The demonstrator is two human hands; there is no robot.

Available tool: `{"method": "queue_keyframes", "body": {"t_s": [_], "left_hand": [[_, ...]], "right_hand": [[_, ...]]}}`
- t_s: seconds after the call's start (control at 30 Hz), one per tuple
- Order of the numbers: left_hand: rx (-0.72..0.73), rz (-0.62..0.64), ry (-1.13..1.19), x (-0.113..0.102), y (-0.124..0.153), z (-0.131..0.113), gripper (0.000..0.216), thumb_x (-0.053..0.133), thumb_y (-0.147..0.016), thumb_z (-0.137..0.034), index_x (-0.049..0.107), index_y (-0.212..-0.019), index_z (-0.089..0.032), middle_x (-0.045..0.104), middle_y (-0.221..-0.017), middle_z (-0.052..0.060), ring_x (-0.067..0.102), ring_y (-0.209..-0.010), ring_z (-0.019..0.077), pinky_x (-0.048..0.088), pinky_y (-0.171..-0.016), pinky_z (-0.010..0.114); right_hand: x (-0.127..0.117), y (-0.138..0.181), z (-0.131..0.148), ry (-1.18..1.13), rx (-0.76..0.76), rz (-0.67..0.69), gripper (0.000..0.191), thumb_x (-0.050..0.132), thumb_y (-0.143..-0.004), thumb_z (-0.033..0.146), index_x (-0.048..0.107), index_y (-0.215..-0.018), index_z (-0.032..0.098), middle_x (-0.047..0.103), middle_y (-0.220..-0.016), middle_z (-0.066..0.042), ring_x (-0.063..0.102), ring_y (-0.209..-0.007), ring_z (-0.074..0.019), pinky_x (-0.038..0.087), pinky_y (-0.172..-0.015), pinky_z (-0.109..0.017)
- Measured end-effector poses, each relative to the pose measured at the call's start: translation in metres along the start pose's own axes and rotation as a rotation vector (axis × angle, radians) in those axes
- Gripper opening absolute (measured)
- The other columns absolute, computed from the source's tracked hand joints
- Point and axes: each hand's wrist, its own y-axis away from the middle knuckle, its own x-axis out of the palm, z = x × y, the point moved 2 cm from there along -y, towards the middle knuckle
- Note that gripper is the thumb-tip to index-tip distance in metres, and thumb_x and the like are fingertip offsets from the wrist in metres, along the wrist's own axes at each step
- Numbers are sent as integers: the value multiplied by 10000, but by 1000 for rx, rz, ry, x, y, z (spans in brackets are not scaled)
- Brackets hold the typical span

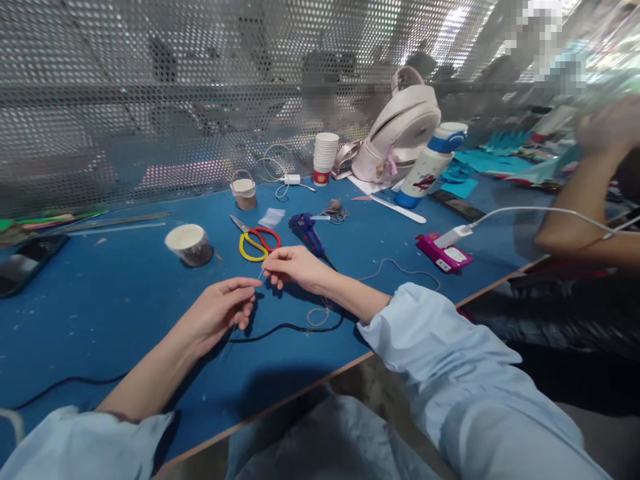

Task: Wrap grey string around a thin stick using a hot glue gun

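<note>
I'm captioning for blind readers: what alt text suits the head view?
A person's left hand and right hand pinch a thin strand between them above a blue table; red-and-yellow scissors and a blue glue gun lie just beyond.

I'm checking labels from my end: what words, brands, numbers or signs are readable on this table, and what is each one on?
No word, brand or number reads clearly in this view.
Pink power strip: small dark marks on a white label, too small to read.
Paper cups: a small emblem on the red part, too small to make out.
White-and-blue bottle: a red and dark printed picture, no legible lettering.
</note>
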Motion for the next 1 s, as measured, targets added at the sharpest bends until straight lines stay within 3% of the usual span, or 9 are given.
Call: {"method": "queue_keyframes", "body": {"t_s": [0.13,0.23,0.33,0.4,0.5,0.67,0.77,0.9,1.0], "left_hand": [[-50,19,-38,-8,0,0,170,707,-681,-155,687,-839,-95,597,-619,30,539,-476,101,505,-430,225],[-36,24,-5,-4,-1,0,161,694,-704,-175,685,-845,-96,648,-710,76,599,-572,133,559,-552,275],[11,-31,51,2,0,-2,147,707,-700,-194,663,-818,-120,611,-627,33,536,-482,91,459,-407,177],[37,-85,77,2,2,-4,138,723,-676,-178,646,-776,-123,568,-569,3,482,-436,65,361,-344,131],[52,-147,101,-7,5,-8,124,714,-673,-169,633,-756,-126,550,-553,0,493,-459,73,364,-359,127],[66,-200,116,-19,8,-12,52,661,-691,-131,624,-728,-131,525,-575,-5,479,-466,71,339,-340,125],[30,-195,113,-17,8,-9,30,652,-714,-143,625,-726,-140,512,-583,-7,445,-446,59,318,-322,120],[20,-180,97,-15,6,-4,83,665,-698,-142,642,-776,-156,512,-592,-6,447,-444,68,308,-301,126],[28,-189,86,-15,4,-2,124,679,-673,-136,647,-791,-161,524,-624,-4,474,-465,74,316,-305,127]], "right_hand": [[-10,-3,0,-57,-4,-98,117,630,-759,213,579,-690,134,603,-623,17,536,-468,-54,461,-433,-171],[-3,-1,-1,56,-22,-51,117,630,-758,210,586,-685,130,586,-597,22,525,-468,-54,455,-431,-166],[9,2,4,198,-81,30,115,617,-775,228,612,-723,125,576,-580,22,522,-482,-59,448,-432,-162],[6,7,16,241,-161,2,129,588,-801,244,614,-751,127,588,-618,17,517,-490,-53,448,-446,-163],[-15,22,47,357,-322,-120,146,579,-813,260,615,-770,125,584,-629,20,507,-491,-48,439,-471,-170],[-53,52,85,581,-382,-98,176,566,-825,287,623,-797,122,600,-673,2,520,-511,-64,415,-480,-189],[-58,56,80,825,-314,-12,140,548,-837,239,644,-853,140,612,-702,2,540,-579,-80,415,-558,-202],[-50,43,51,1193,-256,195,157,569,-813,168,679,-926,167,664,-864,-32,574,-764,-128,398,-704,-239],[-45,33,31,1342,-215,246,179,590,-808,191,680,-962,183,650,-911,-52,563,-780,-148,381,-692,-253]]}}
